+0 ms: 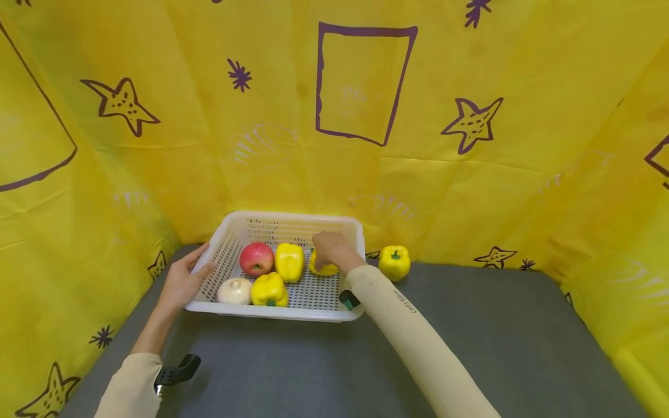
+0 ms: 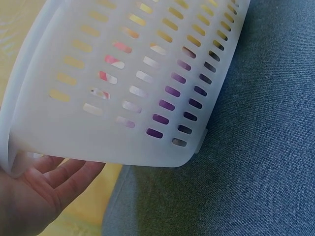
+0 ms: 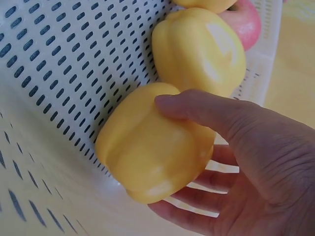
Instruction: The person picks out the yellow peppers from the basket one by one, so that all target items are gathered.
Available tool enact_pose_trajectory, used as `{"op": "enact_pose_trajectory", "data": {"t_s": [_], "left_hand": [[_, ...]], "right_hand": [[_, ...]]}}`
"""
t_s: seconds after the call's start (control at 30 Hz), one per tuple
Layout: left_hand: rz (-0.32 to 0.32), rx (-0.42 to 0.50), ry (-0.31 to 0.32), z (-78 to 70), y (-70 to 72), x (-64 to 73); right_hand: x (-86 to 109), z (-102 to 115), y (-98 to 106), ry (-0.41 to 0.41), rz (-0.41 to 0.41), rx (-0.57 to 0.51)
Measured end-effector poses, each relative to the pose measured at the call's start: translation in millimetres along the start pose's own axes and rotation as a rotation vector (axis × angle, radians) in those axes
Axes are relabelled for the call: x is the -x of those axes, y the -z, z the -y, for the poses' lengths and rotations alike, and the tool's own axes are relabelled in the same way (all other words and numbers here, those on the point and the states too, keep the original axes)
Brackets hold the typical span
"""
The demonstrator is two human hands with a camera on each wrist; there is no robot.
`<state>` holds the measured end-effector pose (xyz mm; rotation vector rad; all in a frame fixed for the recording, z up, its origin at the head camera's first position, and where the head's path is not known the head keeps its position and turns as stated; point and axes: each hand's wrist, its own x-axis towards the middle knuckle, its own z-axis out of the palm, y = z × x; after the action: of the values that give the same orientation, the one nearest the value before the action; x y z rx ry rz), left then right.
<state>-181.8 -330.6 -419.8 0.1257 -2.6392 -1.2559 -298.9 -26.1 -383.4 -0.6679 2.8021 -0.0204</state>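
A white plastic basket [image 1: 324, 314] with slotted walls sits on the dark table. My left hand [image 1: 181, 283] grips its left rim, thumb over the top and fingers outside under the lip. Inside the basket's right end, my right hand [image 3: 266, 152] holds a yellow bell pepper [image 3: 152, 142], thumb on top and fingers curled round its far side. Close by that pepper lies a second yellow bell pepper [image 1: 290, 262]. A third yellow bell pepper [image 1: 269, 289] is near the front wall, beside a white onion-like bulb [image 1: 234, 291]. A red apple [image 1: 256, 259] rests behind them.
Another yellow bell pepper [image 1: 394, 263] stands on the table just right of the basket. Yellow cloth [image 1: 292, 174] with starfish drawings hangs behind and at both sides. The dark grey table [image 1: 292, 366] extends in front and to the right.
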Motion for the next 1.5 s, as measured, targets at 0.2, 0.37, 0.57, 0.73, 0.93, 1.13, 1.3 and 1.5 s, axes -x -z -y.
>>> {"op": "enact_pose_trajectory", "data": {"t_s": [0.2,0.37,0.57,0.73,0.93,1.13,1.3,1.5], "left_hand": [[0.015,0.009,0.011,0.1,-0.6,0.0],[0.006,-0.003,0.008,0.9,0.3,0.4],[0.005,0.013,0.0,1.9,-0.9,-0.6],[0.008,0.006,0.006,1.9,-2.1,-0.3],[0.013,-0.004,0.018,0.9,-2.1,0.0],[0.013,-0.001,0.017,1.5,-1.5,0.3],[0.012,-0.01,0.027,1.4,-1.0,0.9],[0.017,-0.004,0.029,0.2,-0.4,0.1]], "right_hand": [[1.8,-2.6,2.0,0.024,-0.009,0.019],[4.1,0.4,7.9,0.068,-0.024,0.034],[8.0,2.7,16.2,0.093,-0.039,0.039],[12.5,0.0,23.4,0.119,-0.054,0.051],[20.0,-4.1,31.5,0.143,-0.074,0.006],[25.1,-7.1,38.2,0.178,-0.096,-0.044],[31.3,-11.6,46.2,0.222,-0.148,-0.131],[43.3,-19.8,52.7,0.278,-0.214,-0.234]]}}
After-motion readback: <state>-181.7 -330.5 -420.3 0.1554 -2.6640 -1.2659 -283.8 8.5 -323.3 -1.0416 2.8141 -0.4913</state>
